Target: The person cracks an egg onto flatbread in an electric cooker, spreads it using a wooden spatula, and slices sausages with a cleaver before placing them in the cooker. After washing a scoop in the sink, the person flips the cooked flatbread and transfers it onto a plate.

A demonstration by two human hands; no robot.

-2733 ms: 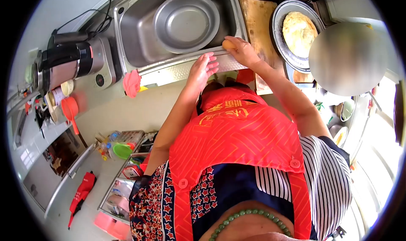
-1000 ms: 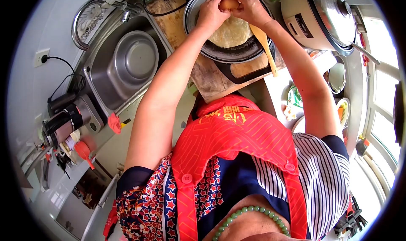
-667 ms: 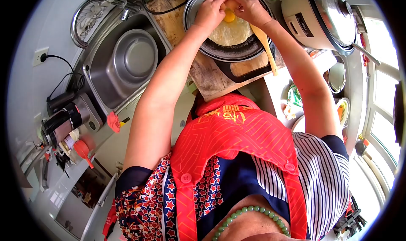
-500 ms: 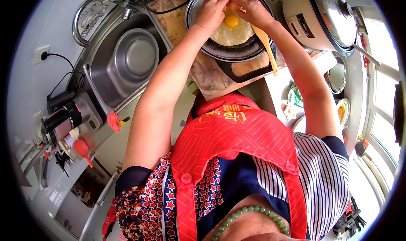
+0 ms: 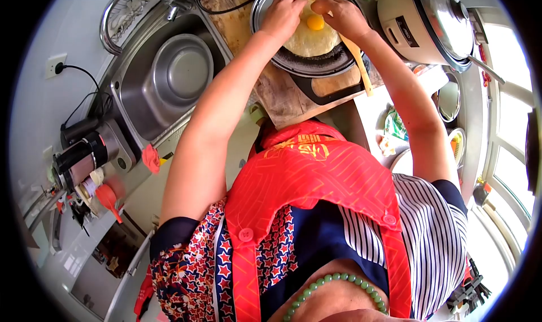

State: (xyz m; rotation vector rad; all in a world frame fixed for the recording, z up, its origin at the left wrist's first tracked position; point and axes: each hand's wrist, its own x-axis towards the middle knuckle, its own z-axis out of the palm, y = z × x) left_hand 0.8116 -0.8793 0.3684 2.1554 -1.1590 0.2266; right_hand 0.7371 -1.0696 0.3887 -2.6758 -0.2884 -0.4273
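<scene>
You are holding your 2 hands over the far part of the round pan, their fingertips coming near each other above the flatbread. Your left hand is reaching in from the left of the pan, and its fingers are bending inward with the tips drawing close together; you are hiding their undersides from the camera, so I cannot tell whether they are gripping anything. Your right hand is coming in from the right of the pan with its fingers curling toward the left hand, and I cannot tell whether a piece of shell is sitting in them.

The flatbread is lying inside the pan, and 1 orange-yellow egg yolk is resting on top of it, just below the gap between your hands. The wooden spatula is slanting over the right rim of the pan, its lower end pointing toward you and its upper part passing near your right wrist.

The pan is standing over the wooden tabletop. To the left of the pan, the sink is holding 1 metal basin. To the right of the pan, the rice cooker is standing with its glass lid on.
</scene>
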